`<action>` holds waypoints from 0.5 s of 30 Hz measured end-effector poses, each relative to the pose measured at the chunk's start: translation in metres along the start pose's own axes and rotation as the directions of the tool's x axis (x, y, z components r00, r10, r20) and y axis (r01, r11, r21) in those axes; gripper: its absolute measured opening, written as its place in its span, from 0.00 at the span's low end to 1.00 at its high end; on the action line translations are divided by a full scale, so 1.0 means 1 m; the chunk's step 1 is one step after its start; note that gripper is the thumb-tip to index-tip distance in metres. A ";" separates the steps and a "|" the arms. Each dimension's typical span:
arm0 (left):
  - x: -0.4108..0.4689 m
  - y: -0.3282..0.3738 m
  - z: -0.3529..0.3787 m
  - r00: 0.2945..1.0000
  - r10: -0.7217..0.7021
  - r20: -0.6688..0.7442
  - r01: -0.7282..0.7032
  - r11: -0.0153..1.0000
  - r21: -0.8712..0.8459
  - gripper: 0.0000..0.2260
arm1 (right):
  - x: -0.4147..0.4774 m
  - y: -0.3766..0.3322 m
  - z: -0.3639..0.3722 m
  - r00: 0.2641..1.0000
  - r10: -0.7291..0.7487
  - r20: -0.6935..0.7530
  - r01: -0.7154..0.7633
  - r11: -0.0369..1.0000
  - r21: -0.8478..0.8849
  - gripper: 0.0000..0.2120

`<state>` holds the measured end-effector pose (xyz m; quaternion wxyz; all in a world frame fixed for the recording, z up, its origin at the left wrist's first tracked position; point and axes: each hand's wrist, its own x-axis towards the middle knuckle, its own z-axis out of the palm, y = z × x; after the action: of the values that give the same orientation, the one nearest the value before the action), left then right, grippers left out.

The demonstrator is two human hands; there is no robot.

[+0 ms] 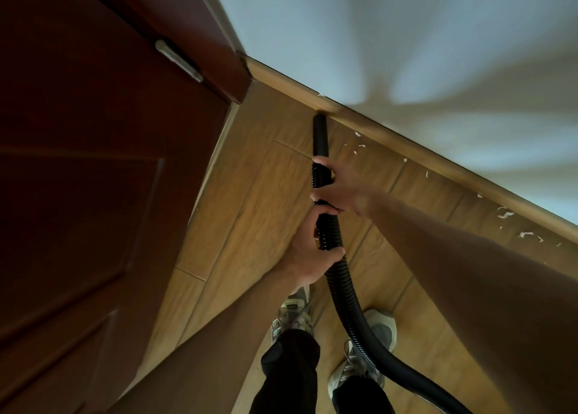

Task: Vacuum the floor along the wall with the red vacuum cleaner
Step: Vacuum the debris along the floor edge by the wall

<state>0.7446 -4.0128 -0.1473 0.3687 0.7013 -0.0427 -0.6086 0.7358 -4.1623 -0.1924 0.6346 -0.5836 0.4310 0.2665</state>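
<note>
Both hands, left hand (308, 254) and right hand (339, 184), grip the black hose (341, 295), its nozzle (320, 132) touching the baseboard (391, 132) at the floor (250, 194) edge.

You've got the hose (336, 276) running from behind your shoes (362, 348) fwd to the skirting board (391, 132); nozzle (320, 133) tip touches it. Right hand (339, 184) grips nearer the skirting, left hand (308, 254) just behind. Door (93, 163) is left of the skirting's end; scraps (505, 215) lie along it, right of the nozzle.
</note>
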 end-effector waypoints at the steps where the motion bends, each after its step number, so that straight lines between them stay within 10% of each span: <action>1: 0.001 0.001 0.000 1.000 -0.003 -0.002 0.003 1.000 0.001 0.25 | 0.001 -0.001 0.000 1.000 -0.002 -0.001 0.002 1.000 -0.008 0.40; 15: -0.027 -0.009 0.011 0.990 -0.047 0.132 0.037 0.996 0.078 0.24 | -0.036 0.039 0.000 0.994 0.111 -0.022 -0.107 0.985 0.137 0.36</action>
<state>0.7241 -3.9976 -0.1306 0.3254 0.6732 -0.0755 -0.6597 0.6856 -4.1492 -0.1810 0.6507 -0.5185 0.4889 0.2621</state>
